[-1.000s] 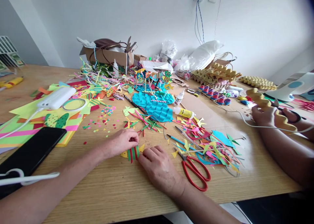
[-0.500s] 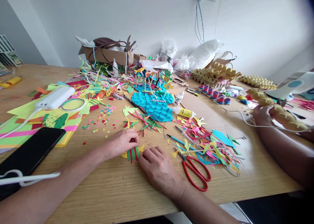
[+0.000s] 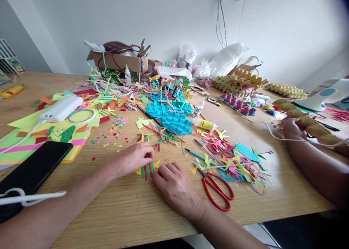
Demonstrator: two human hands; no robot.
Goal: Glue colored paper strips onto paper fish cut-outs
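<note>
1. One long pale wooden table (image 3: 131, 212), spread with heaps of cut coloured paper; black phone (image 3: 32, 171) at near left, white power bank (image 3: 62, 108) on yellow sheets beyond it.
2. Blue scalloped folded-paper piece (image 3: 174, 120) at mid-table, with small white glue bottle (image 3: 204, 124) lying just right of it.
3. Another person's hand (image 3: 293, 129) at far right, gripping a long yellow bumpy egg-carton strip (image 3: 308, 123); well apart from the wearer's own hands.
4. Red-handled scissors (image 3: 216, 191) flat on the table, just right of the right hand, blades pointing away toward the scrap pile.
5. Left hand (image 3: 135, 158): fingers curled narrow, tips pinched down on the upper edge of a small yellow paper shape with red and green stripes (image 3: 147, 170).
6. Right hand (image 3: 177, 187): knuckles up, fingers bent, tips pressing at the shape's right edge; whether anything sits under them cannot be told.
7. Striped shape lying flat on the table between both hands, near the front edge; stripes running roughly toward and away from the wearer. Below and right of the left fingertips, up and left of the right knuckles; both hands touching, left covering more of it.
</note>
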